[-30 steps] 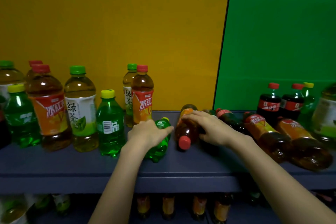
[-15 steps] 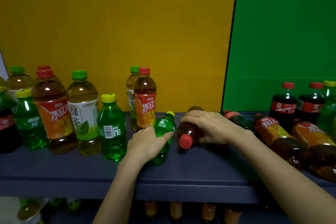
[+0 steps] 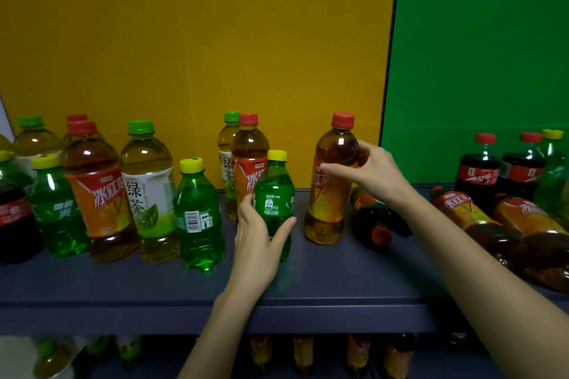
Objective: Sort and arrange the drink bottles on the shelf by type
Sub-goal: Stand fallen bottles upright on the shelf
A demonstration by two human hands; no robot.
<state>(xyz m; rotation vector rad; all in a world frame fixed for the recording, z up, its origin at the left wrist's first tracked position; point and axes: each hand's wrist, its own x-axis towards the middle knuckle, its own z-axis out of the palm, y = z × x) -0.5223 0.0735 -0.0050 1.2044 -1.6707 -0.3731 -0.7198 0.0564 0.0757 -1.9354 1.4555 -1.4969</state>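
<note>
Two bottles stand gripped: left hand [image 3: 258, 243] wraps the green soda [image 3: 273, 194]; right hand [image 3: 374, 175] pinches the iced tea [image 3: 331, 181]; letting go carelessly could topple either onto the lying cola [image 3: 374, 218].

The left hand [image 3: 258, 243] covers the lower body of the small green soda bottle with the yellow cap [image 3: 274, 194]. That bottle hides part of the label of the red-capped orange-label iced tea bottle [image 3: 249, 163] at its 11 o'clock. The frame's left edge cuts off the dark cola bottle with the red label [image 3: 14, 224]. At 6 o'clock, the bottles on the dim lower shelf [image 3: 304, 354] are too dark to identify.
</note>
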